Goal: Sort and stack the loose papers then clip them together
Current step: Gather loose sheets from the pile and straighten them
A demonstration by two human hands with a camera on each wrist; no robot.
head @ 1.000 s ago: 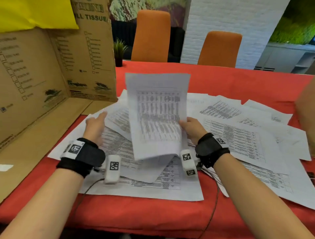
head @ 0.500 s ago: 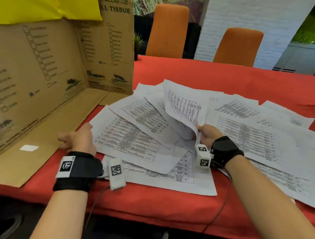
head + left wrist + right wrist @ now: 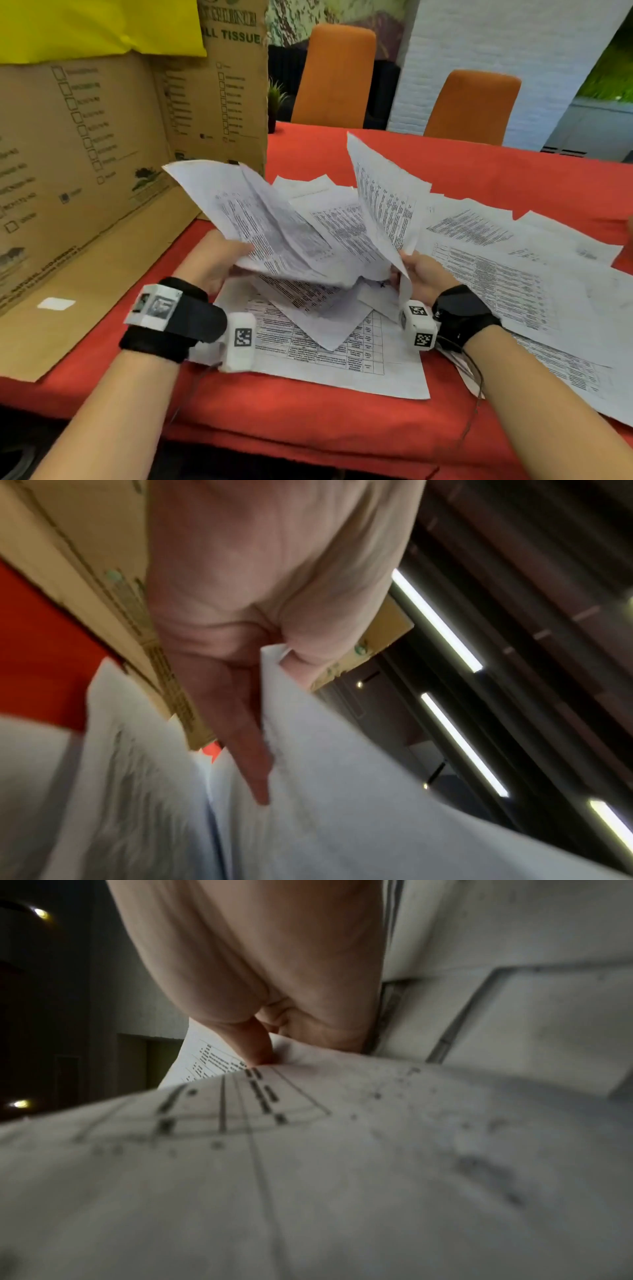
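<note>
While the left hand (image 3: 212, 260) lifts one bunch of sheets (image 3: 260, 222) by its near edge, thumb on top and fingers beneath, the right hand (image 3: 423, 274) pinches a single sheet (image 3: 387, 202) that stands nearly upright. All the papers are white, printed with dense black tables and text, and somewhat creased. More papers (image 3: 496, 274) lie spread and overlapping on the red-covered bench (image 3: 496, 174), reaching to its right edge, with one large sheet (image 3: 342, 363) flat under both hands. From the head view a cardboard box (image 3: 102, 144) stands open at the left, touching the bench. Only the left wrist view shows a finger (image 3: 246, 739) laid straight along the underside of the lifted sheets, though it is blurred. Only the right wrist view shows the fingertip (image 3: 257, 1050) pressed against the printed sheet's fold, the paper bulging close to the lens.
</note>
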